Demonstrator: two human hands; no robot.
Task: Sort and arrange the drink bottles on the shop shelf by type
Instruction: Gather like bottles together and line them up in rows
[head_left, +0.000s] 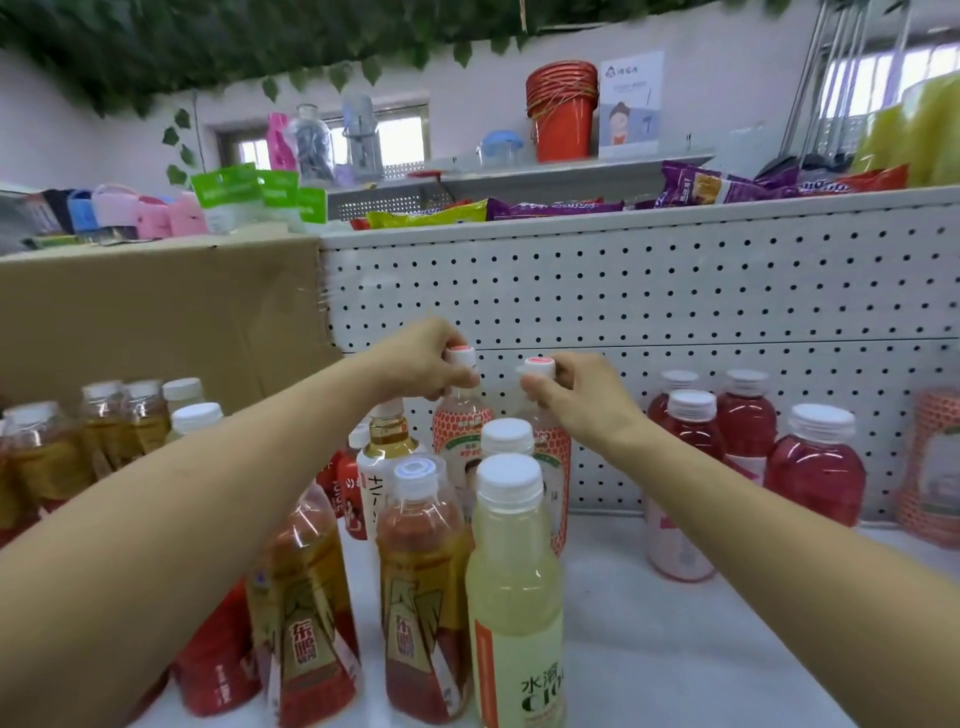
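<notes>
Pink-capped bottle (462, 422) in left hand (421, 359) pinch grip, twin bottle (556, 483) in right hand (577, 391) pinch.

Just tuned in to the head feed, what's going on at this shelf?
A person is sorting drinks on the white shelf. The left hand grips the cap of the left honeycomb-label bottle, and the right hand grips the cap of the right honeycomb-label bottle beside it, near the pegboard. Red drinks stand grouped to the right and amber teas to the left. A mixed cluster, including a pale yellow bottle, stands in front.
</notes>
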